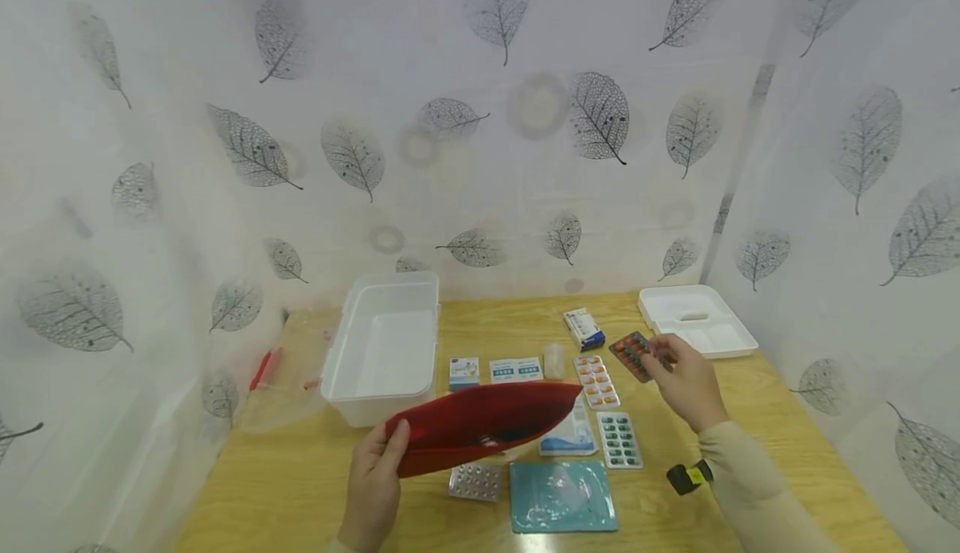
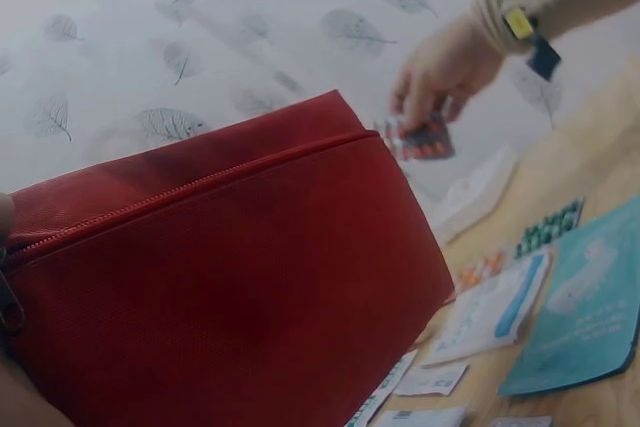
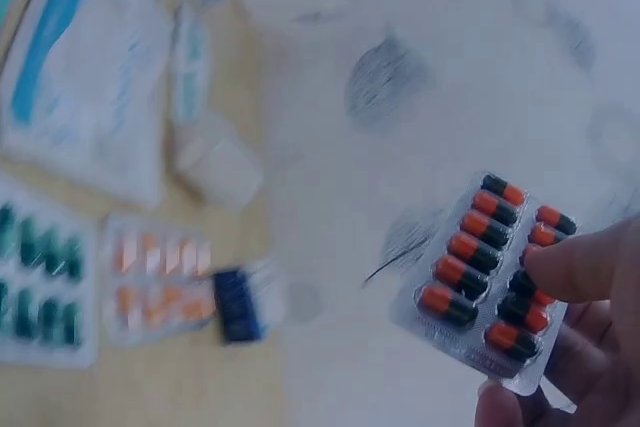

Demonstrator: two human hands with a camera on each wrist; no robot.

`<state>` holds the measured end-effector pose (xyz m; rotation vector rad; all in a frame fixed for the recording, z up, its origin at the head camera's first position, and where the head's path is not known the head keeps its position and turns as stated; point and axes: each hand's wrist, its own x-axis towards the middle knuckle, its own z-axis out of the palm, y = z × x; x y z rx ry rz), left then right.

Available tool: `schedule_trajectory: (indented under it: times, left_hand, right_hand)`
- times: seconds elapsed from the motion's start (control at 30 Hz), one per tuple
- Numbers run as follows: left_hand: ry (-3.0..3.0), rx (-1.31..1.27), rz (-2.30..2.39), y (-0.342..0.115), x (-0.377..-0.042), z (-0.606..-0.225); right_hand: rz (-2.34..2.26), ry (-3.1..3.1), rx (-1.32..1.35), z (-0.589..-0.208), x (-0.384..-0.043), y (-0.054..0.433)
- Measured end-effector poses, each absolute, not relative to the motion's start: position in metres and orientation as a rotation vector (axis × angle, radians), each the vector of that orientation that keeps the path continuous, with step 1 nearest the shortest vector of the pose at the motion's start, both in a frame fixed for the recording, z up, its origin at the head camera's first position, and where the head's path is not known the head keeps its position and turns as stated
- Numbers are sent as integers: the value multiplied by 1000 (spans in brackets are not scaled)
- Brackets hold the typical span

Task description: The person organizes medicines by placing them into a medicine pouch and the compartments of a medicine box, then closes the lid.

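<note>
My left hand (image 1: 372, 478) grips one end of a red zippered pouch (image 1: 465, 428), thumb on top, holding it above the table. In the left wrist view the pouch (image 2: 240, 277) shows its zipper running along the upper edge. On the right, my right hand (image 1: 688, 388) pinches a blister pack of orange and black capsules (image 1: 628, 354), raised off the tabletop. The right wrist view shows this capsule pack (image 3: 465, 257) held between thumb and fingers. Below it lie a blister pack of orange capsules (image 1: 597, 383) and one of green capsules (image 1: 619, 440).
An open white plastic box (image 1: 378, 386) stands at the left, and a white compartment tray (image 1: 705, 332) at the back right. Around the pouch lie a teal packet (image 1: 562, 499), a silver blister pack (image 1: 475, 483), small boxes including a blue-white one (image 1: 583, 329), and a white roll (image 1: 554, 361).
</note>
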<state>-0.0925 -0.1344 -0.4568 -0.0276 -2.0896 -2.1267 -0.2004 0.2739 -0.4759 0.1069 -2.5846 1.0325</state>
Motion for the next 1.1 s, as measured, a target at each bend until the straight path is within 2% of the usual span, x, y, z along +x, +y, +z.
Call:
schedule_trajectory:
  times: [0.23, 0.47, 0.7, 1.1]
  left_hand:
    - [-2076, -64, -2104, -134, -93, -459]
    - [-2076, -81, -2080, -132, -93, -459]
    - [-2062, -97, -2073, -129, -92, -459]
    - [-2038, -208, -1999, -125, -89, -459]
  right_hand:
    - [1109, -2366, 370, -427, -174, 238]
    - [1167, -2150, 736, -401, -148, 206]
    - [1079, -2043, 1157, -401, -141, 181]
    - [821, -2194, 1295, -420, -146, 151]
